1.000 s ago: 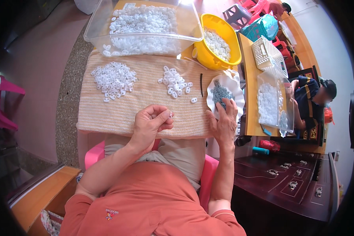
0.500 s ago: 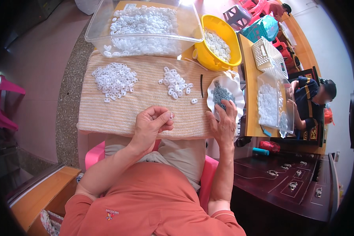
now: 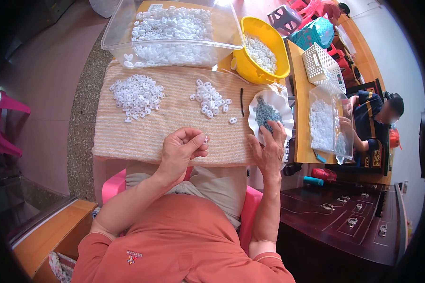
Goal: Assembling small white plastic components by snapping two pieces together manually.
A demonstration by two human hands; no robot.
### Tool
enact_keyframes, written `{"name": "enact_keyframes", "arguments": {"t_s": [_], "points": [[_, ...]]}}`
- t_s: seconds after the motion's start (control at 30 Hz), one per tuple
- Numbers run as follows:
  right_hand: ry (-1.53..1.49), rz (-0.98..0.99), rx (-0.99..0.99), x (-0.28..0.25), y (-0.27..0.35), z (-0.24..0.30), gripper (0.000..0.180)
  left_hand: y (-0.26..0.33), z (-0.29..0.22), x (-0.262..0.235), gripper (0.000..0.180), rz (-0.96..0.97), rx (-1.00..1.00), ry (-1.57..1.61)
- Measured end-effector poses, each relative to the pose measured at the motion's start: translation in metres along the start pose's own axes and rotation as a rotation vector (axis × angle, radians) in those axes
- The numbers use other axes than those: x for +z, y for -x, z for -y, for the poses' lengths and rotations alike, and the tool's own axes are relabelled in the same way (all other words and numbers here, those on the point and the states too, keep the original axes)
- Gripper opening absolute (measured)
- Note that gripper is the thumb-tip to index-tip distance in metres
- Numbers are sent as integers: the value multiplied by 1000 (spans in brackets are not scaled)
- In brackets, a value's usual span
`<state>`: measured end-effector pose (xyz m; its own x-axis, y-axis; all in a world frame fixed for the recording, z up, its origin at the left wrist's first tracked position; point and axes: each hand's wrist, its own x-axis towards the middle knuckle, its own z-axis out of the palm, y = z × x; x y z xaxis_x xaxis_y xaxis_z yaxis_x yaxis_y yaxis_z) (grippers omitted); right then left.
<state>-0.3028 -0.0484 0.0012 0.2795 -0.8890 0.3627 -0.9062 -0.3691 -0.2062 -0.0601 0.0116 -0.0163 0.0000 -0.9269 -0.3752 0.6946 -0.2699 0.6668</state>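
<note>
My left hand (image 3: pixel 183 147) is closed in a pinch over the near part of the towel-covered table (image 3: pixel 127 137). A small white plastic piece (image 3: pixel 206 139) just shows at the fingertips, mostly hidden. My right hand (image 3: pixel 269 150) lies over the near side of a white wavy-rimmed dish (image 3: pixel 253 118), fingers apart and thumb stretched out. Its fingertips are close to a heap of small grey pieces (image 3: pixel 267 113) in that dish. Beyond my hands are a large pile of white plastic pieces (image 3: pixel 136 96) at the left and a smaller pile of white two-holed ovals (image 3: pixel 208 98) in the middle.
A clear bin (image 3: pixel 113 40) of white pieces and a yellow tub (image 3: pixel 284 73) stand at the back. A thin black stick (image 3: pixel 242 102) lies left of the dish. At right, a seated person (image 3: pixel 370 118) works at another table with a clear tray (image 3: pixel 333 158) and white perforated basket (image 3: pixel 311 59).
My right hand shifts very slightly at the dish. My left hand keeps its pinch in the same place. The seated person's arm at the right has moved a little.
</note>
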Motion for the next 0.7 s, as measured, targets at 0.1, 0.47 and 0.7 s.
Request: {"name": "enact_keyframes", "arguments": {"t_s": [0.1,0.47,0.7], "points": [[14,10,-7,-1,1,-1,36,1,-1,1,9,-4,-2,-3],[1,-17,9,0,5,-1,35,1,2,1,11,-11,-11,-32],[0,-20,-14,1,7,-4,34,1,2,0,11,-6,-11,-29]]}}
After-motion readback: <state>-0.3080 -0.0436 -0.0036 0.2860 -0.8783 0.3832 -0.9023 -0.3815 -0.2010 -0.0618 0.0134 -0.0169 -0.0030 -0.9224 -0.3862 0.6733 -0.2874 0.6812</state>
